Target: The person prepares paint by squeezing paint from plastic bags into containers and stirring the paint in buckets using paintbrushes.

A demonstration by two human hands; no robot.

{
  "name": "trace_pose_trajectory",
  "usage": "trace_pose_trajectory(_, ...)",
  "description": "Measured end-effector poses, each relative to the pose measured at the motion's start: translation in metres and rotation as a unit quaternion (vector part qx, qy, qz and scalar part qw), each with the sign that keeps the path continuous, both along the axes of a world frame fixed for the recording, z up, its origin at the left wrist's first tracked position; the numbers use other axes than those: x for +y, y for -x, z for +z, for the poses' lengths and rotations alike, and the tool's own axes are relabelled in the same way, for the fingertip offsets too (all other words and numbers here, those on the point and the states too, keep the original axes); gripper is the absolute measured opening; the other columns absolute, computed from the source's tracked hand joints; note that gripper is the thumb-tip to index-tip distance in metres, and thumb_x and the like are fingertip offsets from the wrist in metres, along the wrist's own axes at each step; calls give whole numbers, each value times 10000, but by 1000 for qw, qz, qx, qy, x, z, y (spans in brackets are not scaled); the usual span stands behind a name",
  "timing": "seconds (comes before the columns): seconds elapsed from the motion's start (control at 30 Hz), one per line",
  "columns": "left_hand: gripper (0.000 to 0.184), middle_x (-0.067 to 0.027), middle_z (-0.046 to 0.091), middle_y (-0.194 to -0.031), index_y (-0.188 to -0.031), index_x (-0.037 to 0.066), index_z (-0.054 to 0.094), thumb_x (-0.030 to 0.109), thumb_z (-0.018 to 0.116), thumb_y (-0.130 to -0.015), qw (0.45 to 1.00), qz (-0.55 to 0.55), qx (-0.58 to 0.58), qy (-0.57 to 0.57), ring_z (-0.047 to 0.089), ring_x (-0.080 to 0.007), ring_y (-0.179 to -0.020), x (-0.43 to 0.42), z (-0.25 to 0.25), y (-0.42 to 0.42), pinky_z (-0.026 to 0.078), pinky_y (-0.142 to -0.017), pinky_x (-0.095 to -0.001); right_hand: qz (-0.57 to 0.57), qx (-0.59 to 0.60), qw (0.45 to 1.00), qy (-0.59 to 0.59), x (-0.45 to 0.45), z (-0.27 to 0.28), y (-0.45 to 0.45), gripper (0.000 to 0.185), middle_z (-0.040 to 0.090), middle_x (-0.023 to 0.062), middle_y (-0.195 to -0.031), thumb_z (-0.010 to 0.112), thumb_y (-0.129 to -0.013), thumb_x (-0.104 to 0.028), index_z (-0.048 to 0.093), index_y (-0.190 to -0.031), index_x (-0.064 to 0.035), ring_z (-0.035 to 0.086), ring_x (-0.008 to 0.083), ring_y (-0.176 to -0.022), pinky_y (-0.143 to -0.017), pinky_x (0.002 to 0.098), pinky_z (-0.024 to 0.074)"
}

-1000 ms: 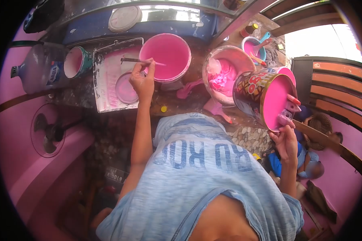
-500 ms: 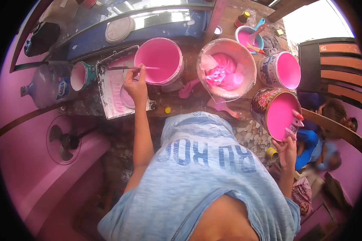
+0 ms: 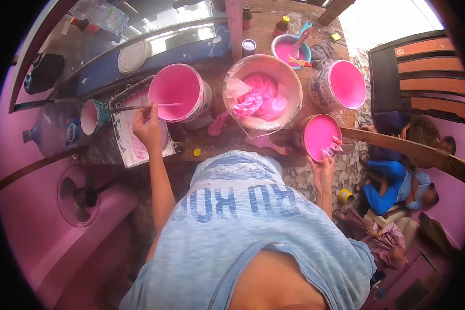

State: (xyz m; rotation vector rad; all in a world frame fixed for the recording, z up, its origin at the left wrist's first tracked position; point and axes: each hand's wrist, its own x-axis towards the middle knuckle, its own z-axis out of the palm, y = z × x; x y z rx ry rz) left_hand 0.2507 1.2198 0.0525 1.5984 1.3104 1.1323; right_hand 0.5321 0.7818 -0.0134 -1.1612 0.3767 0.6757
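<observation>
My left hand pinches a thin stick-like tool, its pink end over the mouth of a white bucket coated pink inside. Below that bucket lies a paint tray with pink residue. With my right hand I hold a gold-rimmed can of pink paint from below, at the table's near edge. Brush-like tools rest at its rim, partly hidden by my fingers. Between my hands stands a large bucket holding pink-stained plastic.
Another bucket of pink paint and a blue bowl with brushes are at the back right. A water jug and fan are on the left. People sit beyond a wooden rail at right.
The view has shifted, so most table items appear further left. The gold-rimmed can in my right hand looks smaller and lower, closer to the large bucket. My left hand keeps its pinch on the tool.
</observation>
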Motion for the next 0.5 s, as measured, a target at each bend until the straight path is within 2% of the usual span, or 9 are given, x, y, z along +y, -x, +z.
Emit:
trace_pose_trajectory(0.27, 70, -82, 725, -933, -889, 5, 689, 73, 702, -878, 1000, -9, -14, -16, 656, -114, -840, -6, -3, -4, 493, -816, -273, -9, 3, 1000, -15, 13, -24, 4, 301, 570, 163, -1155, 438, -946, -10, 375, -1238, -44, 671, 350, -996, -853, 519, 606)
trace_pose_trajectory(0.5, 81, -79, 722, -928, -908, 0, 684, 69, 707, -875, 1000, -6, -12, -21, 656, -116, -846, -11, -7, -9, 491, -816, -271, 44, -2, 999, -19, 12, -27, -3, 322, 561, 183, -1163, 444, -983, -82, 343, -1288, -67, 678, 364, -969, -802, 464, 625)
